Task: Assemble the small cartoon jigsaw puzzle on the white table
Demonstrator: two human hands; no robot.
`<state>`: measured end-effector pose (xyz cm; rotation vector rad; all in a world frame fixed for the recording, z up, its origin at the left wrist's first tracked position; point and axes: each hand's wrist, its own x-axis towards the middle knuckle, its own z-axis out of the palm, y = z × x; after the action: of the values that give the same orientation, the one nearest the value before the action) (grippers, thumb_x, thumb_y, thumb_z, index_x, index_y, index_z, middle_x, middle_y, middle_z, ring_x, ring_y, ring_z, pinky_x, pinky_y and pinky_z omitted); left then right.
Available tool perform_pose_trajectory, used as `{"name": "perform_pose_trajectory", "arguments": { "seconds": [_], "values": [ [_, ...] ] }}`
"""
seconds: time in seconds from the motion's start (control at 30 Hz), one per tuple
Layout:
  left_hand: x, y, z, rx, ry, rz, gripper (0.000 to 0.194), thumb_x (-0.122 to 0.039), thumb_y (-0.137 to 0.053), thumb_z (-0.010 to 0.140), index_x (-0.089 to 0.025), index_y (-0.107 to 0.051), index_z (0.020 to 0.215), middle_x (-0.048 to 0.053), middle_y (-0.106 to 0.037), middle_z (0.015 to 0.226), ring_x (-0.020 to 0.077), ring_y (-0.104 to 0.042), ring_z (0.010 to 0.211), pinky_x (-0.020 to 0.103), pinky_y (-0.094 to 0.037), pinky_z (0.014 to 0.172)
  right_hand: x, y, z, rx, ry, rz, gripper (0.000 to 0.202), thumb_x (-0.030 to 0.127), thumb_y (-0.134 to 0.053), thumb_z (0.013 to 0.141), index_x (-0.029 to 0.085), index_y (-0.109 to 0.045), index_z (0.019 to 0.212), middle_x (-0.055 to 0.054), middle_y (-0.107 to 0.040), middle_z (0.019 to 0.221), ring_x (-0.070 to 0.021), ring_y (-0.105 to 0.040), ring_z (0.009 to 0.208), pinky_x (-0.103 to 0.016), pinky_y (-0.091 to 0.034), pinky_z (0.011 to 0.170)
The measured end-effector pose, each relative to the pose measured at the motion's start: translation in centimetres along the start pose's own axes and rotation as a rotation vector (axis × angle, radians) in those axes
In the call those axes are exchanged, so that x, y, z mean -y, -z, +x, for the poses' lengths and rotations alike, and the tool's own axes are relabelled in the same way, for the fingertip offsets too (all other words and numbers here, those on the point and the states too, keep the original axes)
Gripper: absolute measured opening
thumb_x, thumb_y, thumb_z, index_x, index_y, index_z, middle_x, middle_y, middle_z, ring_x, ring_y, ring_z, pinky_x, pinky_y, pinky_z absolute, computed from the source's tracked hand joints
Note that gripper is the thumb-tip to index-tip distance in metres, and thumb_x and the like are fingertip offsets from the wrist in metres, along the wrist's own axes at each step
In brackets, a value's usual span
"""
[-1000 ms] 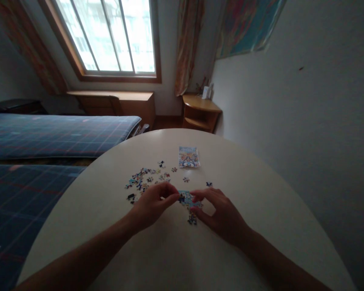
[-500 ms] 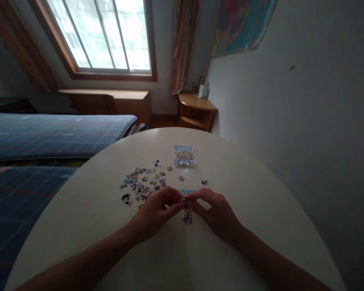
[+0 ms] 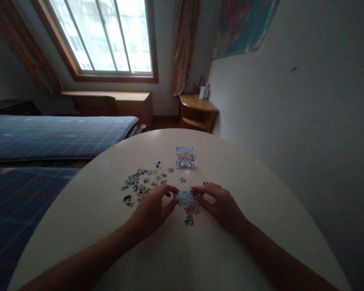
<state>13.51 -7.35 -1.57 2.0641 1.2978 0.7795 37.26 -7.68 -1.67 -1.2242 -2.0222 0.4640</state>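
A partly joined jigsaw puzzle lies on the white round table between my hands, its top part light blue and a narrow strip of pieces running down toward me. My left hand grips the puzzle's left edge between thumb and forefinger. At the right edge, the thumb and forefinger of my right hand close on a dark part of the puzzle. Loose puzzle pieces are scattered beyond and left of my left hand. One dark piece is partly hidden behind my right hand.
A printed picture sheet lies farther back on the table, with a single loose piece in front of it. Plaid mattresses stand to the left, a white wall to the right. A corner shelf is beyond the table.
My hands have moved apart from the puzzle's middle to its two sides. More of the light-blue top now shows between them. The view has shifted slightly.
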Motion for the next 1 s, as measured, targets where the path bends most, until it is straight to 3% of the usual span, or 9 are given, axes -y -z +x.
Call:
{"name": "perform_pose_trajectory", "arguments": {
  "seconds": [0.07,0.17,0.37,0.6,0.7,0.8,0.87,1.0],
  "values": [
    [0.9,0.6,0.4,-0.063,-0.071,0.185,0.027,-0.028,-0.058,0.088,-0.022,-0.062,0.114,0.008,-0.065,0.12,0.0258,-0.06,0.111,0.044,-0.048,0.097,-1.3,0.4,0.4,-0.025,-0.001,-0.067,0.024,0.027,-0.063,0.09,0.024,-0.073,0.111,-0.007,-0.076,0.095,-0.0211,-0.069,0.086,-0.038,-0.054,0.082],
    [2.2,1.2,1.0,-0.084,-0.078,0.388,0.039,-0.028,-0.056,0.09,-0.019,-0.056,0.129,0.01,-0.056,0.14,0.0287,-0.049,0.129,0.049,-0.039,0.11,-2.8,0.9,0.8,-0.036,-0.023,-0.116,0.025,0.029,-0.059,0.092,0.024,-0.074,0.112,-0.008,-0.077,0.097,-0.0222,-0.07,0.087,-0.039,-0.055,0.082],
    [3.5,1.1,1.0,0.062,-0.02,0.598,0.055,-0.046,-0.047,0.096,-0.018,-0.046,0.143,0.01,-0.041,0.154,0.0298,-0.034,0.144,0.047,-0.03,0.117,-3.4,1.0,1.1,0.007,-0.102,-0.123,0.025,0.028,-0.059,0.091,0.023,-0.075,0.11,-0.009,-0.076,0.097,-0.0225,-0.069,0.086,-0.039,-0.055,0.082],
    [3.2,0.9,0.4,0.132,-0.021,0.617,0.061,-0.055,-0.038,0.098,-0.018,-0.042,0.147,0.01,-0.03,0.159,0.0308,-0.024,0.148,0.048,-0.029,0.117,-3.5,1.4,1.3,0.063,-0.138,-0.158,0.021,0.029,-0.062,0.089,0.024,-0.075,0.105,-0.008,-0.075,0.098,-0.0248,-0.065,0.093,-0.041,-0.051,0.084],
    [3.0,1.5,0.6,0.111,-0.036,0.624,0.057,-0.051,-0.037,0.099,-0.016,-0.045,0.144,0.011,-0.036,0.157,0.0278,-0.027,0.147,0.046,-0.03,0.117,-3.3,1.6,1.4,0.079,-0.151,-0.172,0.02,0.03,-0.061,0.09,0.024,-0.076,0.103,-0.007,-0.075,0.098,-0.0246,-0.064,0.094,-0.041,-0.05,0.086],
    [3.6,3.0,1.4,0.003,0.009,0.666,0.051,-0.044,-0.041,0.099,-0.014,-0.05,0.139,0.012,-0.045,0.151,0.0292,-0.04,0.14,0.046,-0.034,0.114,-3.2,1.8,1.4,0.087,-0.159,-0.192,0.02,0.031,-0.06,0.09,0.024,-0.076,0.101,-0.007,-0.074,0.1,-0.0244,-0.064,0.095,-0.041,-0.048,0.087],
    [4.6,4.5,2.1,-0.066,0.069,0.695,0.044,-0.04,-0.045,0.096,-0.015,-0.059,0.13,0.012,-0.055,0.142,0.0309,-0.051,0.128,0.047,-0.04,0.109,-3.2,1.8,1.4,0.078,-0.169,-0.205,0.019,0.031,-0.06,0.09,0.024,-0.075,0.1,-0.007,-0.074,0.098,-0.0245,-0.063,0.095,-0.04,-0.048,0.086],
    [7.3,6.8,3.5,-0.184,0.043,0.625,0.034,-0.035,-0.05,0.092,-0.017,-0.068,0.115,0.012,-0.065,0.123,0.0316,-0.058,0.113,0.048,-0.042,0.105,-3.3,1.8,1.3,0.055,-0.175,-0.217,0.019,0.031,-0.061,0.09,0.023,-0.074,0.101,-0.008,-0.073,0.095,-0.0248,-0.063,0.092,-0.04,-0.049,0.083]
  ]
}}
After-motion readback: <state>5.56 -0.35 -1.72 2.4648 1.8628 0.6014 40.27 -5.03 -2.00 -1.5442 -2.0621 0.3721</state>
